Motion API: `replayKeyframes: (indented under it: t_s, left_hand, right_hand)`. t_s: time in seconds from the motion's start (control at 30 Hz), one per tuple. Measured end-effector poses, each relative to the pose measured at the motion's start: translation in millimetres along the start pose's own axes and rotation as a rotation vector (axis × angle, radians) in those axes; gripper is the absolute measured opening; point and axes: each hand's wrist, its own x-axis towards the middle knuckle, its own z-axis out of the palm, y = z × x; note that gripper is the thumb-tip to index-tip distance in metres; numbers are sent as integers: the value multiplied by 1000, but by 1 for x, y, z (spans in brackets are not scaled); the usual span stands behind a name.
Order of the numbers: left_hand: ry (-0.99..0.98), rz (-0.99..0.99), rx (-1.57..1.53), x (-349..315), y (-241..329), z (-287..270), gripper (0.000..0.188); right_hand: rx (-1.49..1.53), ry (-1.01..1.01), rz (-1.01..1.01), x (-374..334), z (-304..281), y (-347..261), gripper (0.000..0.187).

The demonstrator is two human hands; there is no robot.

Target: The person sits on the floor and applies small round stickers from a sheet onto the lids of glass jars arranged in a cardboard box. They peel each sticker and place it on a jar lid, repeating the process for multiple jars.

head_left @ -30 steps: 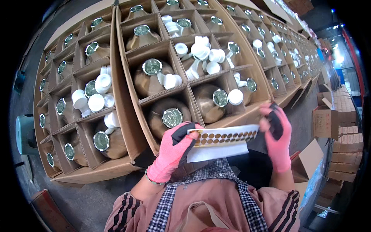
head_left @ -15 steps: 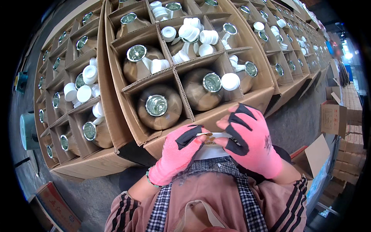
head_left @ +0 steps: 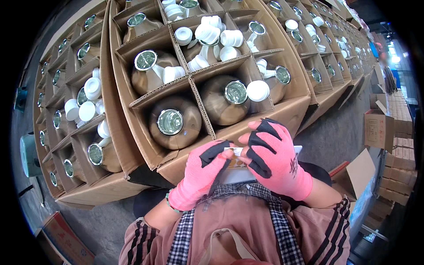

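My left hand (head_left: pixel 204 172), in a pink glove with black fingertip bands and bare tips, pinches the upper edge of a white sheet (head_left: pixel 236 176) with round gold-brown stickers on it. My right hand (head_left: pixel 274 163), gloved alike, closes thumb and fingers at the same edge, its tips almost meeting the left ones. A pale strip (head_left: pixel 236 151) shows between them. The sheet lies over my lap, partly hidden by both hands. Just beyond stands a carton (head_left: pixel 212 145) with dividers, holding bronze round-bodied glass flasks, among them a front left flask (head_left: pixel 175 123) and a front right flask (head_left: pixel 225 104).
White plastic caps (head_left: pixel 207 33) are heaped in a middle compartment, and one cap (head_left: pixel 258 91) rests beside a flask neck. More flask cartons stand left (head_left: pixel 88 187) and right (head_left: pixel 324 95). An opened box (head_left: pixel 360 176) and stacked flat cardboard (head_left: pixel 395 176) are at the right.
My view has shifted slightly, moving the cartons left in the picture. My right hand has come closer to the left, and more of the sheet shows to the right of it.
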Motion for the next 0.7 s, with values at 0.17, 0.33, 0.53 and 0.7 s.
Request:
replayKeyframes:
  t_s: [0.17, 0.33, 0.53, 0.7]
  left_hand:
    - [-8, -23, -37, 4, 5, -7, 27]
    - [-14, -6, -30, 6, 3, -4, 27]
    - [-7, 0, 66, 5, 3, -7, 31]
    - [-1, 33, 98, 4, 4, -8, 29]
  right_hand:
    - [152, 258, 365, 14, -40, 39, 12]
    - [-457, 37, 337, 6, -37, 141, 13]
    - [-592, -290, 217, 19, -7, 144, 12]
    - [-728, -304, 96, 24, 0, 154, 16]
